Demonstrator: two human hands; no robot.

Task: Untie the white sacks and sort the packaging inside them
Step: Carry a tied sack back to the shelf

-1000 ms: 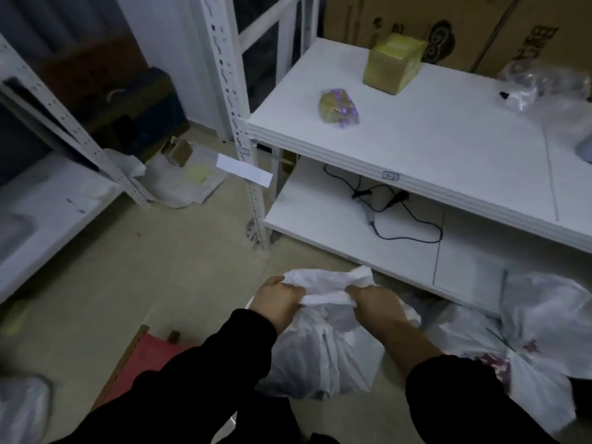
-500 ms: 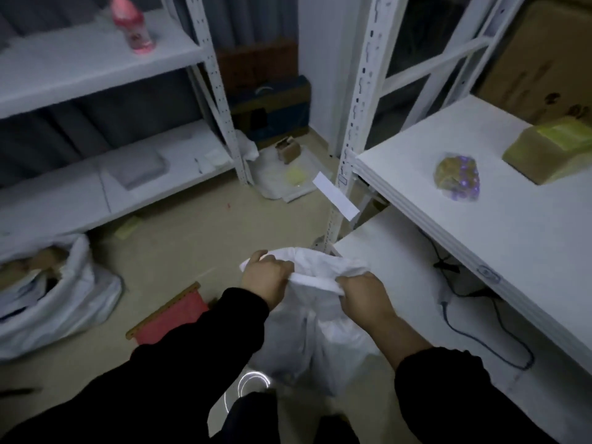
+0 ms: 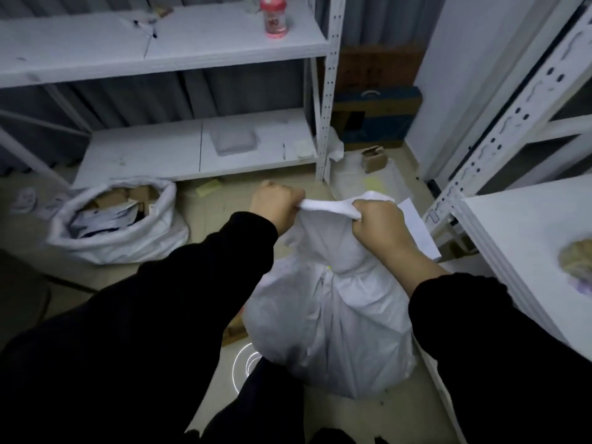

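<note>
Fingers (image 3: 291,209) of the left hand (image 3: 276,206) curl tight round one end of the twisted neck (image 3: 326,207) of the white sack (image 3: 336,309); the right hand (image 3: 379,224) grips the other end, close beside. That neck runs left to right between the fists, with the sack's bulk directly below. Both hands sit equally near the tie, so loosening it likely means working the ends apart. An opened sack (image 3: 121,233) lies well to the left on the floor (image 3: 224,203).

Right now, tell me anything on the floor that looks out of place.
A small cardboard box lies loose past the shelf post, and a yellow scrap lies beside the open sack. The tied sack looks intact.
</note>
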